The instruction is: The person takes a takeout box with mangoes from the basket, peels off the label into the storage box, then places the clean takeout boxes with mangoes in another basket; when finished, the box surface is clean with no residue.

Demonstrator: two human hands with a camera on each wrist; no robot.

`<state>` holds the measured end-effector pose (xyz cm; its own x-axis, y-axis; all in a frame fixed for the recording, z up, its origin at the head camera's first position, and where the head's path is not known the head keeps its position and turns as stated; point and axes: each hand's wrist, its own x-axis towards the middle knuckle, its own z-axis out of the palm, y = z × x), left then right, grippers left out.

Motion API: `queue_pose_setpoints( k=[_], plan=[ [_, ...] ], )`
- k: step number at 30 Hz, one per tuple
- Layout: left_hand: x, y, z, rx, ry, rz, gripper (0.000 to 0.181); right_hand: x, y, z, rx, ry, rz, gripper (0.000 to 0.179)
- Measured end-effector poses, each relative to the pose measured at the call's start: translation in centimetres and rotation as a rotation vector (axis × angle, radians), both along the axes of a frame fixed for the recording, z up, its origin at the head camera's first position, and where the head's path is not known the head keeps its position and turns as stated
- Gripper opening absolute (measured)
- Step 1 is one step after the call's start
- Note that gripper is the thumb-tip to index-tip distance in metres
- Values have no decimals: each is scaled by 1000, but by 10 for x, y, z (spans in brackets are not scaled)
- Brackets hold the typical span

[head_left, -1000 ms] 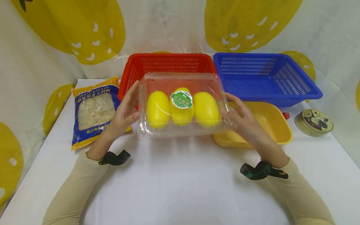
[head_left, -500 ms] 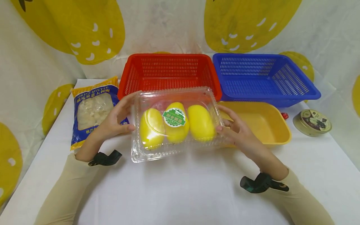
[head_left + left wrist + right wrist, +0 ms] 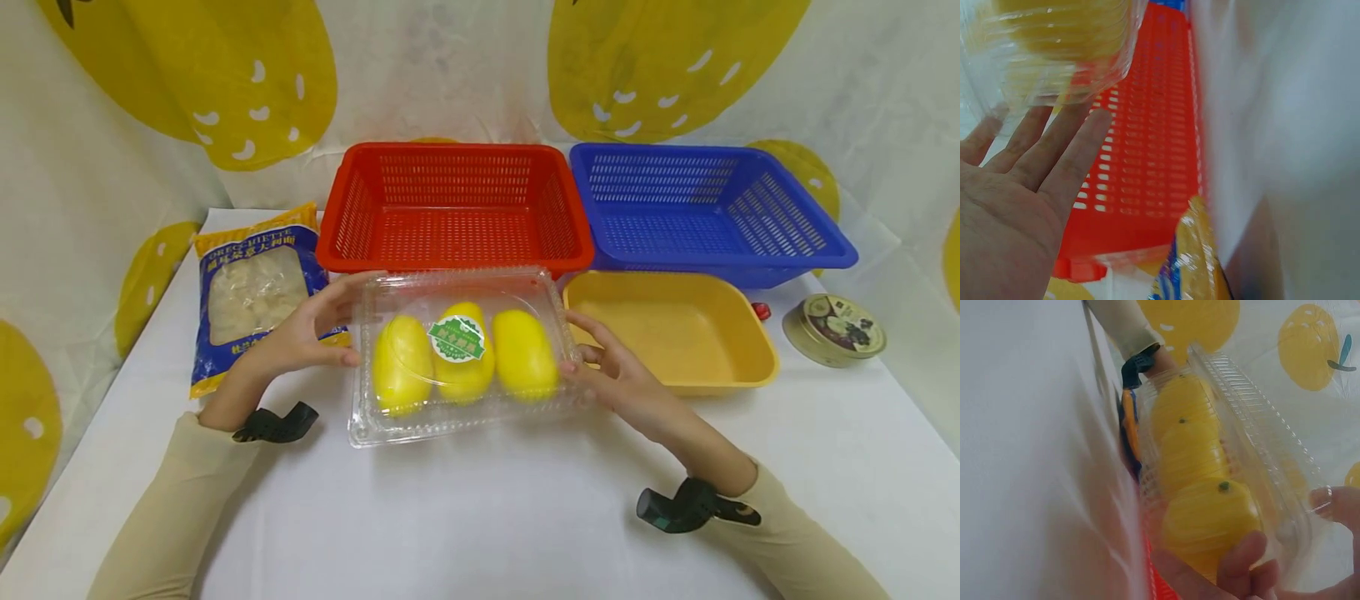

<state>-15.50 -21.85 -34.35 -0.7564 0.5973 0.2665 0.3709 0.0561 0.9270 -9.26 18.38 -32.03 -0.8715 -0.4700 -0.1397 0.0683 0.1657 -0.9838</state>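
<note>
You held a clear plastic box (image 3: 450,419) up over the tabletop (image 3: 480,525), its far edge overlapping the near rim of the red basket (image 3: 457,233) in the head view. Inside it, three yellow fruits (image 3: 522,358) lay side by side. The blue basket (image 3: 660,229) stood just to the right of the red one, both with slotted walls, and the yellow tub (image 3: 667,333) sat in front of them, mostly before the blue one. Over at the right you had a round tin (image 3: 834,329) with a patterned lid, and near it a small red object (image 3: 761,311), too small to make out. The blue and orange bag (image 3: 251,287) at your left read "ORECCHIETTE" and showed pale contents through its window.

The box was see-through, with a ridged rim and glare across its top; a round green and white sticker (image 3: 459,339) lay over the middle fruit. It sat at a slight slant, its left end nearer you. The fruits were smooth and oval, with small dark stem spots at the ends seen from the right wrist.

Your left hand (image 3: 296,337) supported the left end, its fingers (image 3: 1072,159) straight and slightly spread against the plastic. Your right hand (image 3: 622,379) pinched the right end, thumb at the rim and the other fingers (image 3: 1244,556) bent against the wall below.
</note>
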Motion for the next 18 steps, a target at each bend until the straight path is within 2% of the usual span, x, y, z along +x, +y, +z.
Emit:
queue_pose_setpoints(
  k=[8,13,18],
  plan=[
    [-5,-5,-8,-42,-65,-84,88,-2,6,-6,83,-14,98,73],
    [-7,-7,-14,-89,-105,-95,87,-3,6,-7,152,-23,100,75],
    [-7,-8,-20,-147,-129,-99,91,-1,5,-4,223,7,101,77]
  ],
)
